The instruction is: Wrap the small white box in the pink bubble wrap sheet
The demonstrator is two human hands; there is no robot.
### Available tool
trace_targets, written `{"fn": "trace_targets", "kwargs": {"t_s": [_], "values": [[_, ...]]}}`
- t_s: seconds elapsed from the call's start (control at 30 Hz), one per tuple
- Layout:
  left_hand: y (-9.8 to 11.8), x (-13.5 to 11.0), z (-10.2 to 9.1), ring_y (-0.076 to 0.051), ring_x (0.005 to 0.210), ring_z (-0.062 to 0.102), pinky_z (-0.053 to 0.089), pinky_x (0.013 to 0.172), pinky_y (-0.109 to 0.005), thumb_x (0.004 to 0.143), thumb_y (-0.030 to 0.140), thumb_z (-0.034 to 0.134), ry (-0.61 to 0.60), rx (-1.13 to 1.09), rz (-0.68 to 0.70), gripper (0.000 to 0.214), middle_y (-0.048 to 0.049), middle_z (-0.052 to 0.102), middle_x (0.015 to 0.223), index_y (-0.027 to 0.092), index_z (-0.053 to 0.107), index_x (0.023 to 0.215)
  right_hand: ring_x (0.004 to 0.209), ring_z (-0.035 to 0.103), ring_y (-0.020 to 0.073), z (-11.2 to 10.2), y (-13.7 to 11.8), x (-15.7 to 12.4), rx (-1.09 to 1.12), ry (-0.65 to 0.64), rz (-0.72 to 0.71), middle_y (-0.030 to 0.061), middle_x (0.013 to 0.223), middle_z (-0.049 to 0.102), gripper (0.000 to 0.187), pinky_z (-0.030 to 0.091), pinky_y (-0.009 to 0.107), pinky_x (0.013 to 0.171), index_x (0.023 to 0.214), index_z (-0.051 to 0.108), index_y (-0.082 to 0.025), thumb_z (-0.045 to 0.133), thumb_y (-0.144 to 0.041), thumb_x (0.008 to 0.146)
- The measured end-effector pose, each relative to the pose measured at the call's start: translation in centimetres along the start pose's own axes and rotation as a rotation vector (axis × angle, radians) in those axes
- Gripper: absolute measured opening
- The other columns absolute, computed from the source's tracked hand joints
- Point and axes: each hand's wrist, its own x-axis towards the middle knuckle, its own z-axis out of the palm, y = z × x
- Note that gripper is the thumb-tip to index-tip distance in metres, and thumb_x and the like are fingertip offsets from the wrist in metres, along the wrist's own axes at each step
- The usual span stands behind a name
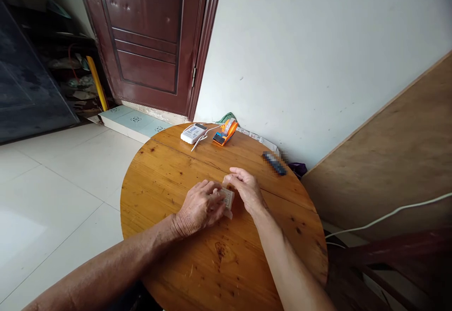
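Note:
My left hand point(203, 205) is closed on a small pale flat box point(229, 199), holding it close to the tabletop. The fingers cover much of the box, and markings on its face are too small to read. A bit of clear film point(229, 214) sticks out at its lower edge. Just beyond the box, my right hand point(245, 188) pinches thumb to fingertips on what looks like another piece of clear film. Both hands are over a round wooden table point(197, 259).
At the table's far side lie a white device point(193, 133) with a white cord and an orange tape dispenser point(226, 132). A dark, blurred-out oblong item point(274, 163) rests farther right. A wall point(300, 56) and a brown door point(144, 33) stand behind.

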Motion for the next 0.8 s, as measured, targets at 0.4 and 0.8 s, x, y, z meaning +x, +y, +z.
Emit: {"fn": "trace_targets", "kwargs": {"t_s": [0.4, 0.8], "values": [[-0.3, 0.2, 0.2, -0.02, 0.086, 0.058, 0.049, 0.079, -0.034, 0.088, 0.031, 0.059, -0.047, 0.02, 0.011, 0.018, -0.0074, 0.068, 0.108, 0.02, 0.069, 0.098, 0.074, 0.063, 0.0164, -2.1, -2.1, -1.9, -0.109, 0.012, -0.401, 0.003, 0.083, 0.07, 0.024, 0.051, 0.03, 0.073, 0.094, 0.071, -0.019, 0.065, -0.036, 0.079], [-0.2, 0.0, 0.1, -0.021, 0.089, 0.059, 0.049, 0.082, -0.036, 0.086, 0.03, 0.06, -0.054, 0.0, 0.002, 0.017, -0.0082, 0.067, 0.11, 0.02, 0.069, 0.096, 0.073, 0.065, 0.0189, -0.7, 1.3, 0.1, -0.211, -0.017, -0.2, 0.0055, 0.08, 0.073, 0.03, 0.052, 0.032, 0.071, 0.09, 0.07, -0.016, 0.066, -0.039, 0.071]]}}
